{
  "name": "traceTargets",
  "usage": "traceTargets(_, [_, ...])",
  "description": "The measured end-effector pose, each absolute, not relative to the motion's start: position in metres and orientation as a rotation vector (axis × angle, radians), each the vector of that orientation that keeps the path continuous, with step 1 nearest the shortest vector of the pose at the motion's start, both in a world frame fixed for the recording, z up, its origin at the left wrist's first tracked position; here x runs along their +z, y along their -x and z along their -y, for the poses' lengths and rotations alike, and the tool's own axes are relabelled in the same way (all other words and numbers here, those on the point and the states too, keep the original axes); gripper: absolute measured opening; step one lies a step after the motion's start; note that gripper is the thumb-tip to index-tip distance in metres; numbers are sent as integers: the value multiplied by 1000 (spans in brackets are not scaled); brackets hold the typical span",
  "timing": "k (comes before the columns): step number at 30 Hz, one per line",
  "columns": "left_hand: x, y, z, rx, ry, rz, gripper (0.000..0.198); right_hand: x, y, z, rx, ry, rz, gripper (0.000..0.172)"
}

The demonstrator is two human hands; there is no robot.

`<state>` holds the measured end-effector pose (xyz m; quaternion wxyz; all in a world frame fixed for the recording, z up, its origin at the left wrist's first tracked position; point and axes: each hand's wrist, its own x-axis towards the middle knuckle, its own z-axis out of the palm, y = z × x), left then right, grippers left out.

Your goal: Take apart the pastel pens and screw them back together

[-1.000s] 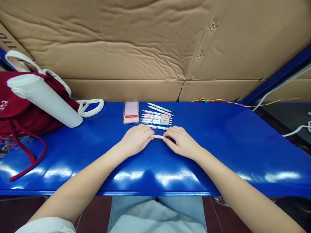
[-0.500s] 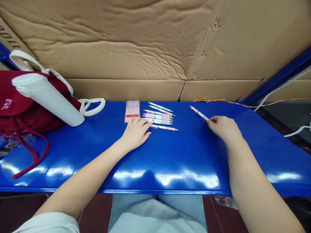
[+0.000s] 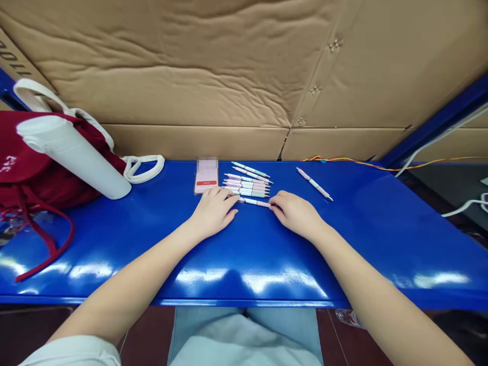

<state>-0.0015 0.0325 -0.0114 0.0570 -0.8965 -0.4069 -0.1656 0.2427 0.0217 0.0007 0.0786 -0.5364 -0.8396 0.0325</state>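
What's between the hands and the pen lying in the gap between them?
Nothing visible. The pink-and-white pen lies on the blue table, one end at the right hand, the other just beside the left hand.

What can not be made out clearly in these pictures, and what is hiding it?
All in the head view:
- Phone: the top of its screen is blurred by pixelation.
- Pens: the left ends of the lower ones are hidden by the left hand.
- Red bag: cut off by the left edge and partly hidden by the white bottle.
- Plastic bottle below the table: mostly hidden by the table edge.
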Motion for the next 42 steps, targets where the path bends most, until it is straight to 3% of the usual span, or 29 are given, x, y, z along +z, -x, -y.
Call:
traceTargets(8, [-16, -7, -29, -551, 2825, 1071, 26, -8, -214, -10, 233, 1381, 2486, 17])
traceTargets(15, [-15, -7, -27, -645, 2824, 1002, 28, -1, -216, -8, 222, 1390, 2606, 26])
traceTargets(30, [-17, -7, -27, -745, 2940, 957, 22, 0, -214, -5, 113, 1454, 2612, 21])
traceTargets(36, [-14, -10, -23, -807, 2914, 941, 23, 3, -216, -3, 225, 1500, 2509, 12])
traceTargets(42, [-14, -7, -24, -800, 2919, 959, 24, 6, -221, -5, 362, 1331, 2484, 20])
